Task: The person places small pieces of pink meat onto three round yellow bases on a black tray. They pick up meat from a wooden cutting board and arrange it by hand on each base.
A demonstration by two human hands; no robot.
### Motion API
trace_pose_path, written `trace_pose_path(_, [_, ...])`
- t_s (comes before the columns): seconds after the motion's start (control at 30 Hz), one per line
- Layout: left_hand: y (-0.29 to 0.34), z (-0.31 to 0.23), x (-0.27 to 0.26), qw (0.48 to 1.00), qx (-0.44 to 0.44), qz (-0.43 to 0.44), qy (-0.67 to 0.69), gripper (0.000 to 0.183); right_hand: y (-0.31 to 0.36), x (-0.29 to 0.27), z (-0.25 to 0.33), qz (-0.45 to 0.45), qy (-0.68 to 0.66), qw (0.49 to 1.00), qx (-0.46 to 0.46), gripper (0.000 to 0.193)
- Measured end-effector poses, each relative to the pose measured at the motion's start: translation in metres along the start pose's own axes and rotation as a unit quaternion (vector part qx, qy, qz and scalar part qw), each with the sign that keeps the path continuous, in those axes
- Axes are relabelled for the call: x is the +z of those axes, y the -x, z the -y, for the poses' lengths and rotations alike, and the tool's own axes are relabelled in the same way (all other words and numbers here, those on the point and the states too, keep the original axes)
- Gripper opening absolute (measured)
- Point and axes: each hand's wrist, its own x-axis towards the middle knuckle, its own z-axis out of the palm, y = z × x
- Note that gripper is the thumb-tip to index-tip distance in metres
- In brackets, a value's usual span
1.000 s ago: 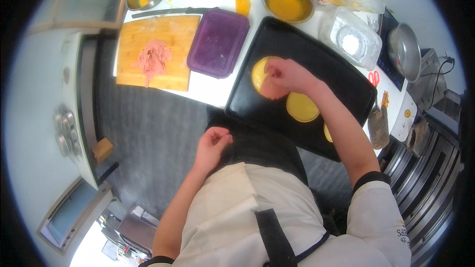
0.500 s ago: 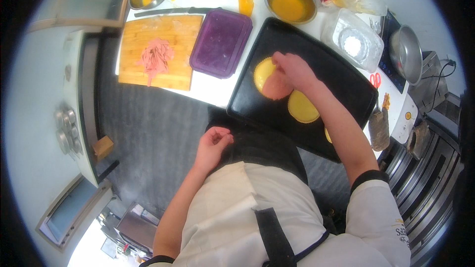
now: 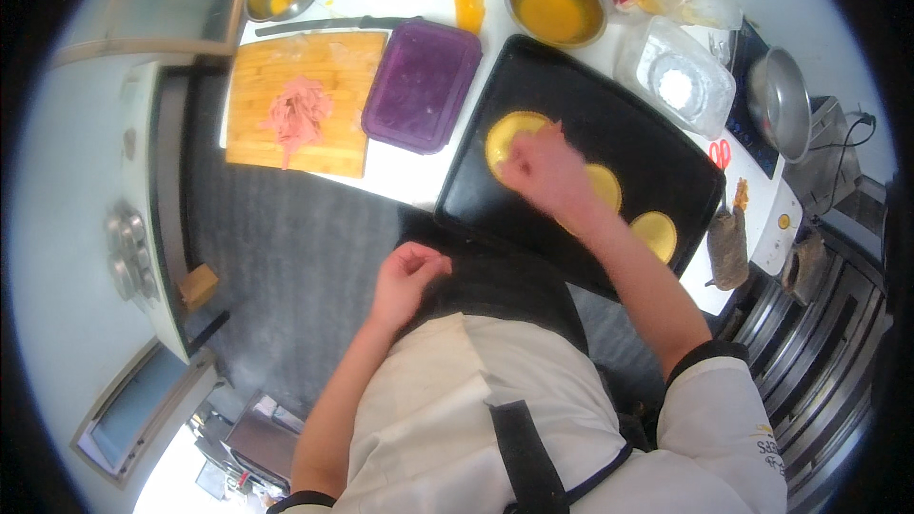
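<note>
My right hand [image 3: 545, 171], smeared by motion, is closed over the nearest-left of three yellow round pastry discs. A small pink edge shows beside its fingers, apparently the ham slice [image 3: 557, 128]; most of that slice is hidden by the hand. The glossy first pastry disc [image 3: 503, 143] has a scalloped rim and lies partly under the hand. Behind my forearm sits the second disc [image 3: 606, 187], and the third disc [image 3: 655, 234] lies fully on the black baking tray [image 3: 619, 114]. My left hand [image 3: 409, 276] hangs before my waist, fingers curled against the thumb, with nothing visible in them.
Pink shredded ham [image 3: 297, 114] is heaped on a wooden board [image 3: 257, 67], beside a knife [image 3: 324, 25] and a purple lidded box [image 3: 423, 86]. Bowls of yellow liquid [image 3: 554, 14] and a clear container [image 3: 681, 76] stand behind the tray. Red-handled scissors [image 3: 720, 154] lie at right.
My right hand has dropped slightly nearer to me and turned; the pink slice that hung below its fingers is now mostly out of sight. The third disc is uncovered. My left hand stays put.
</note>
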Motion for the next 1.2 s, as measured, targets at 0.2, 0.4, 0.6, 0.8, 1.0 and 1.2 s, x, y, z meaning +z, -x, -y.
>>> trace_pose_path(0.2, [-0.007,-0.030,0.012,0.997,-0.065,-0.039,0.034,0.011,0.057,0.071,0.059,0.156,-0.509,0.846,-0.034,0.021])
trace_pose_path(0.4, [-0.012,-0.036,0.022,0.999,-0.020,-0.011,0.026,0.015,0.060,0.063,0.042,0.154,-0.538,0.828,0.042,0.018])
trace_pose_path(0.6, [-0.013,-0.027,0.020,1.000,-0.001,0.022,0.023,0.018,0.048,0.045,0.019,0.090,-0.488,0.868,0.022,0.023])
trace_pose_path(0.8, [-0.014,-0.012,0.006,1.000,-0.018,-0.007,-0.017,0.027,-0.009,-0.003,-0.040,-0.035,-0.353,0.934,0.036,0.025])
trace_pose_path(1.0, [-0.009,0.009,-0.012,0.998,-0.029,-0.037,-0.049,0.028,-0.043,-0.044,-0.050,0.053,-0.057,0.997,0.003,0.026])
trace_pose_path(1.2, [-0.004,0.020,-0.024,0.996,-0.030,-0.042,-0.072,0.028,-0.065,-0.044,-0.050,0.005,0.068,0.997,-0.020,0.022])
